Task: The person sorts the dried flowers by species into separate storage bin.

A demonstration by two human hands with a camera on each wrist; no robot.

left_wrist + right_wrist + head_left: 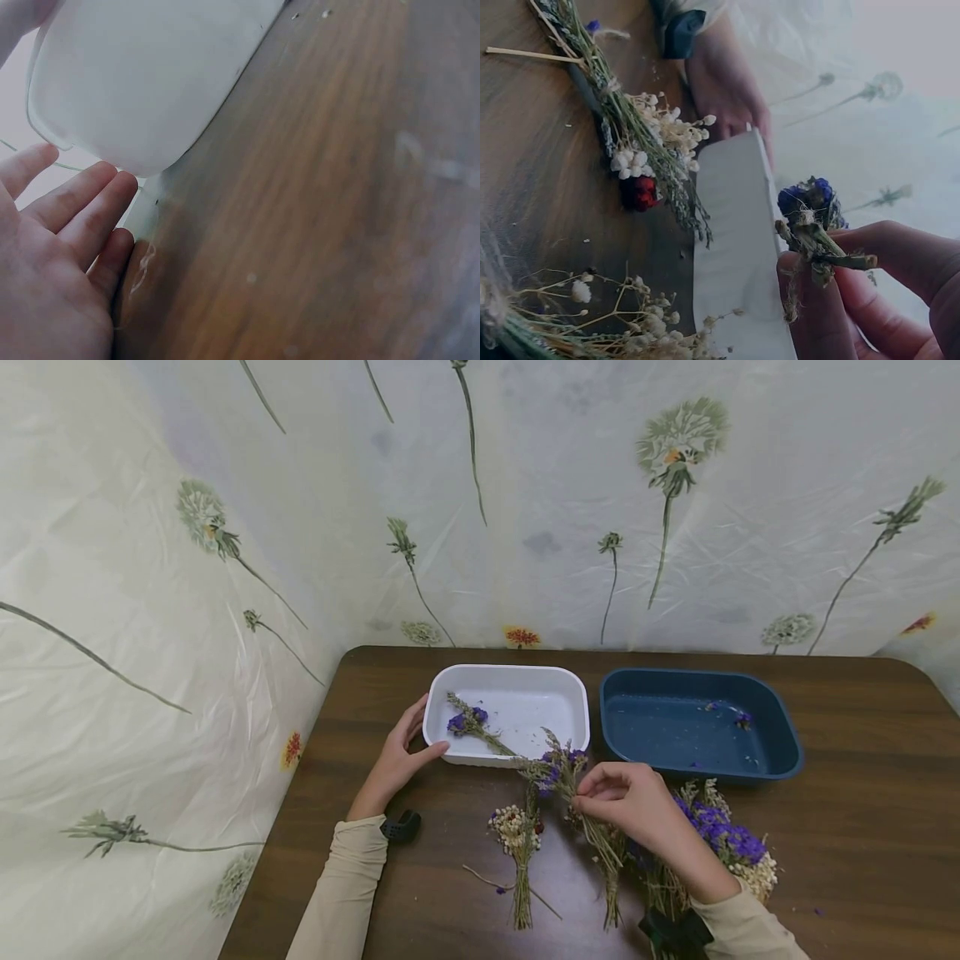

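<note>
My right hand (633, 797) pinches a small bunch of dried purple flowers (553, 774) by its stems, over the front right corner of the white tray (540, 687). In the right wrist view the bunch's cut stem ends (844, 261) face the camera between thumb and fingers. My left hand (401, 756) rests against the tray's left end, thumb at the front rim. Its fingers (90, 199) look fairly straight in the left wrist view, touching the tray's edge. Inside the tray lies a purple flower sprig (468, 721) with a long stem and small crumbs.
A blue tray (652, 735) with a few purple petals stands right of the white one. Tied dried bouquets (519, 860) lie in front on the brown table (442, 893). A larger bouquet (723, 831) lies beneath my right forearm. A loose twig (480, 877) lies nearby.
</note>
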